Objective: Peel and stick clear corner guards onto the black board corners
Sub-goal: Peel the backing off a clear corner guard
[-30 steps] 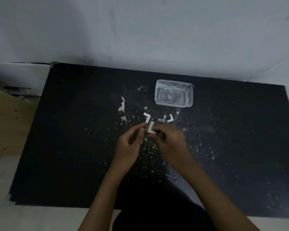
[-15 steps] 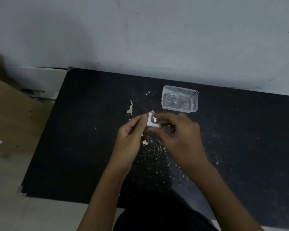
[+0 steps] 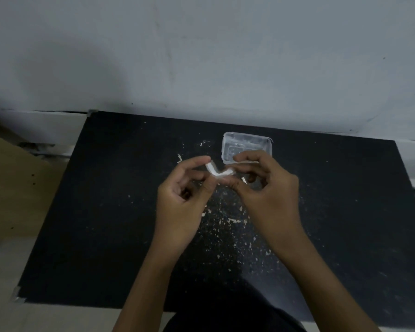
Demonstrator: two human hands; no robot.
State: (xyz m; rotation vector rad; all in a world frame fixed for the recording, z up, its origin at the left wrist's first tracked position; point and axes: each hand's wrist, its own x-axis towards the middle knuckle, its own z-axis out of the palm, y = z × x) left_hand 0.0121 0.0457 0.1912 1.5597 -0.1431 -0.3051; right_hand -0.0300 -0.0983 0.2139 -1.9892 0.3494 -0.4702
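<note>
Just in front of the clear plastic tub (image 3: 247, 146), the left hand (image 3: 181, 202) and right hand (image 3: 270, 197) are pinching an L-shaped translucent corner guard (image 3: 218, 172) above the speckled matte black board (image 3: 106, 212).

A flat black rectangular board (image 3: 106, 212) lies on the pale floor (image 3: 5, 307) against the wall. A clear plastic rectangular container (image 3: 261, 142) sits on its far middle. Small white scraps (image 3: 230, 221) speckle the board's centre.

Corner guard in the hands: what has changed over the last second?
Both hands, left hand and right hand, lifted the guard up and turned it into a V, one end pinched by each. The container and board stayed put.
</note>
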